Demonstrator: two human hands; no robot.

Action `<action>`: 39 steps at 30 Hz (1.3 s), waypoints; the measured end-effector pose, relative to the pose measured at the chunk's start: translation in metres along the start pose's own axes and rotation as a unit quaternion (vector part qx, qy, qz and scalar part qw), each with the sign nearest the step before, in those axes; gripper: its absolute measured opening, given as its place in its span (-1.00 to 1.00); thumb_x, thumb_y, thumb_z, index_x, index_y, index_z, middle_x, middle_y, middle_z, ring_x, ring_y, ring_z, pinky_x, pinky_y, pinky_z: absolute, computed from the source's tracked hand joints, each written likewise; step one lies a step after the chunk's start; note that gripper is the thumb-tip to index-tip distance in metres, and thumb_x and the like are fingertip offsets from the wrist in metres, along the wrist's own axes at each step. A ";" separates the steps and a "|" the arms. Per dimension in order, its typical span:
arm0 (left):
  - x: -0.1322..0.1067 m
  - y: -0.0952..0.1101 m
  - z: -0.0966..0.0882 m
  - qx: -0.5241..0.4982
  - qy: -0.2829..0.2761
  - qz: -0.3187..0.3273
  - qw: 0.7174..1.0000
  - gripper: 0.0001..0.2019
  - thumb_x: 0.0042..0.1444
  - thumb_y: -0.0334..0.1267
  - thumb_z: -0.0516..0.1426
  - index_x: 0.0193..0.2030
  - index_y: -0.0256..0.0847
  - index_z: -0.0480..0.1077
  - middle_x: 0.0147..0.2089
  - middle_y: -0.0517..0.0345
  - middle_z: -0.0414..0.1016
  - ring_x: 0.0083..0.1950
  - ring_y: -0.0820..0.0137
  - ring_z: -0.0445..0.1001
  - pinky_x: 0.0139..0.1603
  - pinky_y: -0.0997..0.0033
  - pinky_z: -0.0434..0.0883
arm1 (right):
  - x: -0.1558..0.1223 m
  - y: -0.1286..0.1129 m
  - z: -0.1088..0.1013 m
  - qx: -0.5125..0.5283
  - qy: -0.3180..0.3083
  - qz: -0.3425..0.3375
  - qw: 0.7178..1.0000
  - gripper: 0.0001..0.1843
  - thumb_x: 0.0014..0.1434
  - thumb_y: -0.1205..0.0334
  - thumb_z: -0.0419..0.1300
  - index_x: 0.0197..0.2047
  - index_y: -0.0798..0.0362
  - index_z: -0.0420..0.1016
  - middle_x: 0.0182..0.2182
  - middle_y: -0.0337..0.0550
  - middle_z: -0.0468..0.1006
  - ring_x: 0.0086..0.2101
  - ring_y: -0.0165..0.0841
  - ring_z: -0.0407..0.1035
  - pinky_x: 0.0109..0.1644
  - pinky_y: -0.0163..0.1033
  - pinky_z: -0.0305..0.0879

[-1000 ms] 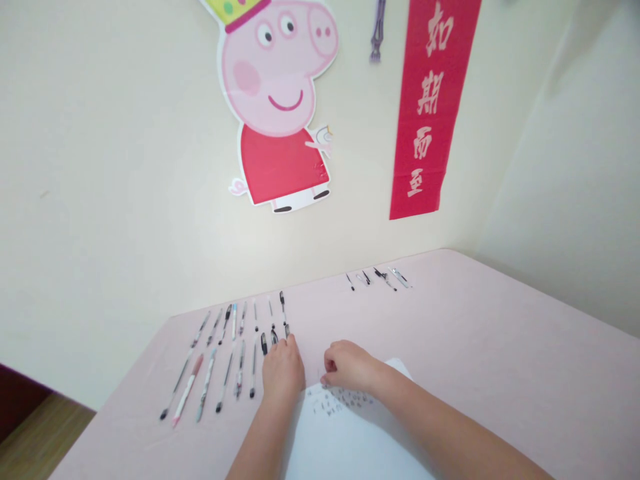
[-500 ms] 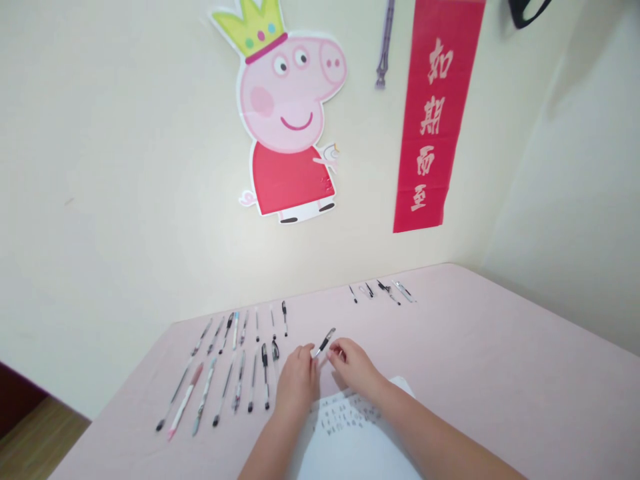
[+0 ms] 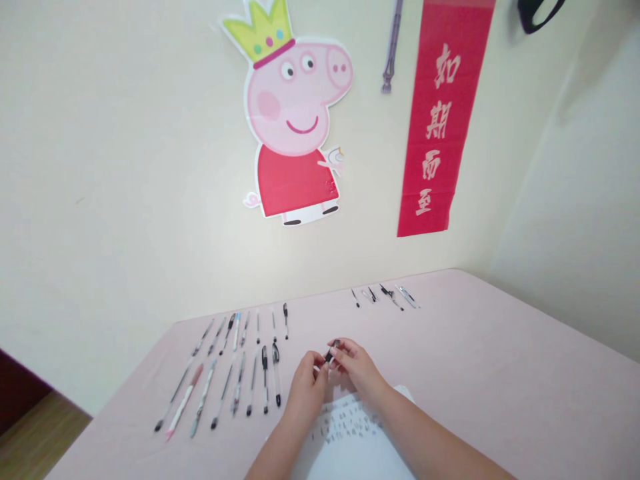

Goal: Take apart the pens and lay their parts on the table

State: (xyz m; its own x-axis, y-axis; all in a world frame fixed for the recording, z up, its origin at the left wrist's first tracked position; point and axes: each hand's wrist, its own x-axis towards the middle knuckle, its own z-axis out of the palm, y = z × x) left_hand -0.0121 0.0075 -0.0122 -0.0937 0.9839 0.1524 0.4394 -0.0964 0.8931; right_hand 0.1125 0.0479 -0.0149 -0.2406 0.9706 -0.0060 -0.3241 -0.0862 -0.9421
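step: you're working one pen [image 3: 331, 351] between both hands, above the table [image 3: 500, 373]. It looks like you're handling its cap or dark end; I can't tell whether it's going on or coming off.
left hand [image 3: 309, 383]: fingertips are pinching the pen's near, lower end.
right hand [image 3: 357, 367]: thumb and forefinger are pinching the dark upper end.
pen vs grip: it's spanning the gap between your hands, tilting up to the right, and only a short dark stretch is showing. It's hanging clear of the table, just past the paper's far edge.
paper [image 3: 350, 440]: it's lying under your wrists, with writing showing on it.
pen rows [image 3: 235, 373]: they're lying to your left, close to the left hand but not touching it.
small parts [image 3: 385, 295]: they're sitting well apart, at the far edge.
next move needs: my read is a straight pull or push along the pen's axis, with the left hand holding steady and both elbows staying off the rows.
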 end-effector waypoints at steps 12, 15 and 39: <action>0.006 0.009 0.000 -0.250 -0.095 -0.107 0.958 -0.58 -0.20 0.05 0.21 -0.34 -0.26 0.29 -0.59 0.29 0.31 -0.58 0.54 0.23 -0.54 0.52 0.16 | -0.005 0.001 0.002 -0.004 -0.069 0.052 0.996 -0.54 -0.12 -0.09 0.27 -0.28 0.12 0.53 -0.58 -0.22 0.46 -0.59 -0.48 0.25 -0.47 -0.35 0.05; 0.005 0.012 -0.002 -0.252 -0.101 -0.130 0.954 -0.58 -0.18 0.09 0.19 -0.38 -0.25 0.29 -0.61 0.34 0.25 -0.63 0.60 0.15 -0.60 0.57 0.04 | -0.006 -0.001 0.002 -0.007 -0.059 0.044 0.997 -0.56 -0.11 -0.10 0.27 -0.33 0.13 0.54 -0.58 -0.22 0.45 -0.57 -0.49 0.22 -0.48 -0.36 0.02; 0.008 0.013 -0.009 -0.105 -0.068 -0.006 0.992 -0.76 0.01 -0.10 0.07 -0.44 -0.23 0.40 -0.56 0.25 0.30 -0.46 0.47 0.26 -0.41 0.48 0.22 | -0.005 -0.004 0.000 -0.015 -0.055 0.041 0.998 -0.64 -0.12 -0.01 0.31 -0.29 0.06 0.57 -0.57 -0.26 0.42 -0.59 -0.53 0.15 -0.51 -0.40 0.00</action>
State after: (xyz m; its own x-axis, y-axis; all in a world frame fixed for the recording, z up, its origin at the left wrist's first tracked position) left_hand -0.0154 0.0128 0.0041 0.0308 0.9949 0.0955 0.2420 -0.1002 0.9651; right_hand 0.1153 0.0436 -0.0108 -0.3649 0.9298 -0.0475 -0.2725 -0.1555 -0.9495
